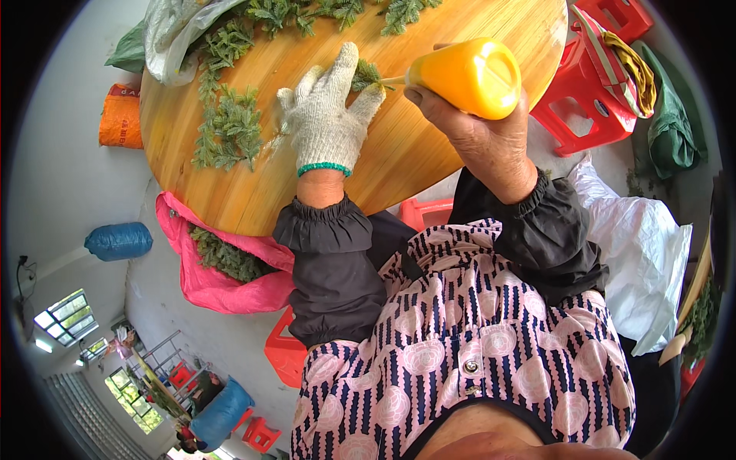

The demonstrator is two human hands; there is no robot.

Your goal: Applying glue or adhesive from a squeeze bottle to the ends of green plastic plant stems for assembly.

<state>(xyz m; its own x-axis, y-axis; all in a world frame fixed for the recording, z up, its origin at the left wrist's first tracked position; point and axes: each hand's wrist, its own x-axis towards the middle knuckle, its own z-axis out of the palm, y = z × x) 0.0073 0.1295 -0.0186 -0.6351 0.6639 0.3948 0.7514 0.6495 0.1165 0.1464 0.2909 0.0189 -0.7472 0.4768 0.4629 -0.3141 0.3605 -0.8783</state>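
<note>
My left hand (328, 115), in a knitted white glove with a green cuff, rests over the round wooden table. A small artificial green sprig (364, 74) is held between its thumb and forefinger. From the right, my bare right hand (484, 136) grips a yellow squeeze bottle (468, 77), tilted on its side with its base towards me. The bottle's thin nozzle (392, 80) points left and meets the sprig close to my gloved thumb. Whether anything flows from the tip is too small to tell.
More green sprigs (230, 126) lie along the left and far side of the table (429, 157). A pink sack (230, 290) of greenery hangs by the near left edge. Red stools (586, 107) stand at the right, near a white sack (636, 245). A clear plastic bag (172, 42) sits far left.
</note>
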